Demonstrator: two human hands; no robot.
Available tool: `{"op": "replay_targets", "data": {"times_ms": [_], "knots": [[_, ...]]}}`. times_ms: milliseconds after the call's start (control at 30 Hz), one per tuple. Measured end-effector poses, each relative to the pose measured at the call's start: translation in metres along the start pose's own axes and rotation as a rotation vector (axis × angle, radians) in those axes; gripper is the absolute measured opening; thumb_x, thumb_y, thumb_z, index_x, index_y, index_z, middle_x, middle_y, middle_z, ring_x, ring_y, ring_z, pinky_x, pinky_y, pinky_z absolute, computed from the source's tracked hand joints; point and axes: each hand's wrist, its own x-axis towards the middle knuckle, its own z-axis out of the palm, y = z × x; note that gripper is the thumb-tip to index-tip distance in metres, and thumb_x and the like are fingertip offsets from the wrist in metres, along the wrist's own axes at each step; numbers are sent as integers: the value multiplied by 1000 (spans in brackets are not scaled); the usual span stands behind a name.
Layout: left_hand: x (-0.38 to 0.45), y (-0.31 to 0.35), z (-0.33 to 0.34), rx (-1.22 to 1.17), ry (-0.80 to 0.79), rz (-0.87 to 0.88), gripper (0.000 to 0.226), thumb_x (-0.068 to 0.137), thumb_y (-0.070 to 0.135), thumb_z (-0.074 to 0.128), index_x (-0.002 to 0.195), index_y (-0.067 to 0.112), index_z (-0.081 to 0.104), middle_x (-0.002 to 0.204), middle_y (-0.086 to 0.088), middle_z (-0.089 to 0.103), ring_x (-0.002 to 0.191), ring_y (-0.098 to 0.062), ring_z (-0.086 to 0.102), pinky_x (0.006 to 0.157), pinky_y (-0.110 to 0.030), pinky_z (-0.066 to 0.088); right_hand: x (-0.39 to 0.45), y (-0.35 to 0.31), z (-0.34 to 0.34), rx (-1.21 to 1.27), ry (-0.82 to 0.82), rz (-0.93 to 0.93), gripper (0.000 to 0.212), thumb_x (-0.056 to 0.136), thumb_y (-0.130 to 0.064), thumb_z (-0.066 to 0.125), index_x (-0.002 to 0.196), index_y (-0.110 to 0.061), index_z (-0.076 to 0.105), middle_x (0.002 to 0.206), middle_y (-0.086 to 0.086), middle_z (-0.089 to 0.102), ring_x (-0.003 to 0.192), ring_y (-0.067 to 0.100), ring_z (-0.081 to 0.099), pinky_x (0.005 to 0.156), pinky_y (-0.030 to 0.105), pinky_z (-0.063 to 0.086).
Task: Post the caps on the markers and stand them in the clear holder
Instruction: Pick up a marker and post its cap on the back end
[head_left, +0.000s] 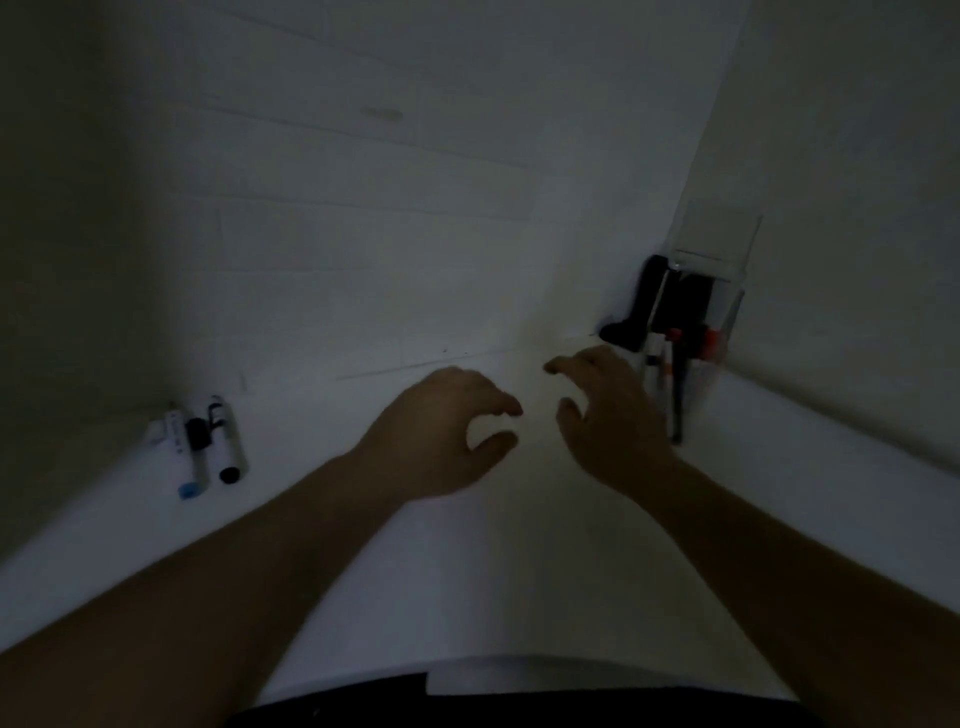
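Observation:
The view is dim and a little blurred. Three white markers lie side by side on the white table at the left, one with a blue end, one with a black end. The clear holder stands at the right by the wall, with several markers standing in it, some with red or orange ends. My left hand hovers over the middle of the table, fingers loosely curled, holding nothing. My right hand hangs just left of the holder, fingers spread and relaxed, holding nothing.
A black object sits against the holder's left side. The white table runs to walls at the back and right. A dark garment shows at the bottom edge.

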Motion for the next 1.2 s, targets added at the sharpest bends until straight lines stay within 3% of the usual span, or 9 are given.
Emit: {"op": "replay_targets", "data": {"times_ms": [167, 300, 400, 533, 700, 833, 933, 1000, 1200], "knots": [[-6, -45, -83, -35, 201, -364, 19, 89, 33, 65, 106, 33, 72, 91, 15, 69, 77, 4, 60, 74, -18, 45, 12, -84, 53, 285, -141, -102, 45, 83, -6, 62, 125, -21, 64, 110, -2, 57, 86, -3, 42, 80, 13, 35], [-41, -97, -127, -96, 305, -675, 19, 91, 26, 63, 107, 31, 70, 94, 7, 69, 78, -8, 64, 65, -20, 52, 18, -159, 80, 447, -323, -272, 35, 90, -17, 61, 124, -24, 64, 120, -2, 58, 94, 6, 52, 87, 22, 45], [-69, -117, -149, -84, 324, -784, 21, 92, 15, 60, 103, 30, 70, 91, 7, 69, 80, -9, 65, 74, -26, 54, 19, -207, 96, 531, -449, -394, 34, 93, -28, 61, 127, -28, 62, 127, -2, 53, 104, 9, 52, 90, 27, 47], [-84, -126, -156, -74, 284, -885, 23, 87, 10, 64, 94, 31, 68, 90, 2, 67, 81, -15, 65, 74, -30, 55, 23, -232, 112, 411, -484, -397, 27, 95, -34, 52, 118, -25, 64, 109, 5, 50, 97, 21, 52, 80, 34, 49], [-83, -134, -157, 63, 68, -958, 20, 85, 15, 65, 92, 33, 69, 99, 4, 69, 90, -14, 65, 78, -30, 54, 32, -201, 114, 126, -429, -229, 41, 101, -44, 42, 131, -18, 50, 109, 11, 58, 94, 31, 60, 70, 33, 42], [-78, -127, -154, 110, -97, -903, 14, 84, 21, 66, 90, 33, 69, 95, 8, 71, 86, -10, 67, 79, -27, 54, 38, -145, 97, 48, -411, -150, 22, 101, -37, 44, 118, -24, 39, 96, 9, 66, 72, 27, 57, 62, 33, 44], [-79, -123, -152, 69, -296, -939, 15, 80, 28, 69, 91, 37, 69, 93, 9, 70, 81, -9, 69, 73, -26, 55, 25, -114, 85, 187, -274, -46, 8, 101, -32, 47, 106, -28, 42, 73, -7, 56, 62, 19, 52, 54, 28, 34], [-80, -119, -149, 90, -430, -933, 20, 82, 29, 69, 100, 38, 68, 100, 10, 66, 89, -10, 66, 80, -26, 52, 22, -105, 82, 329, -220, 52, 5, 100, -30, 50, 101, -28, 46, 61, -9, 46, 54, 8, 46, 49, 26, 28], [-77, -114, -144, 195, -560, -906, 30, 77, 25, 67, 97, 47, 61, 97, 9, 64, 88, -13, 65, 81, -24, 52, 19, -105, 84, 382, -236, 9, 5, 101, -30, 51, 101, -26, 48, 57, -6, 45, 50, 10, 44, 47, 29, 27]]}}
